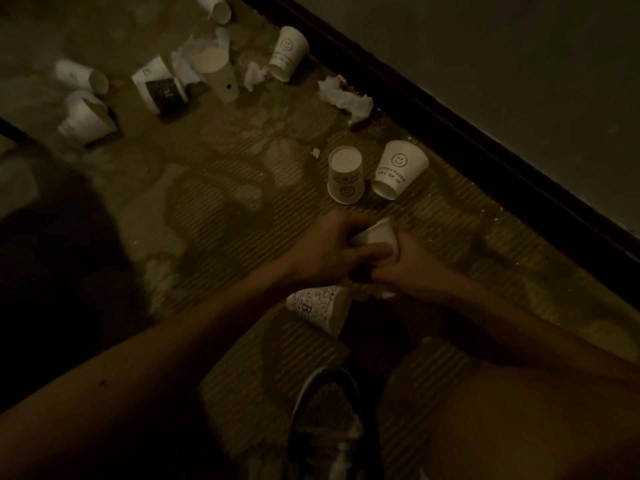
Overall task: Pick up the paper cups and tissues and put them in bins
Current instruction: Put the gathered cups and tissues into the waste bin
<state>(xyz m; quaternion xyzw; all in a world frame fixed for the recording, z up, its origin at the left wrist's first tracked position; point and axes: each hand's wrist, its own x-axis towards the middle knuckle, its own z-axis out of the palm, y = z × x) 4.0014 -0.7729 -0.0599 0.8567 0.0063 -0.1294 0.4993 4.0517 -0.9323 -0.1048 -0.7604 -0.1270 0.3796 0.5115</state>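
Low over a dim floor, my left hand (323, 249) and my right hand (412, 263) both grip one white paper cup (377, 233) between them. A printed cup (320, 306) lies on its side just below my hands. Beyond them one smiley cup (344, 174) stands upside down, and another smiley cup (400, 169) lies tipped beside it. A crumpled tissue (346, 98) lies near the dark baseboard. Several more cups and tissues are scattered at the top left, among them a third smiley cup (288, 53) and a cup with a dark sleeve (161, 86).
A dark baseboard (450, 126) and a wall run diagonally along the right. My shoe (329, 420) and knee fill the bottom. A dark shadow covers the floor at left. No bin is in view.
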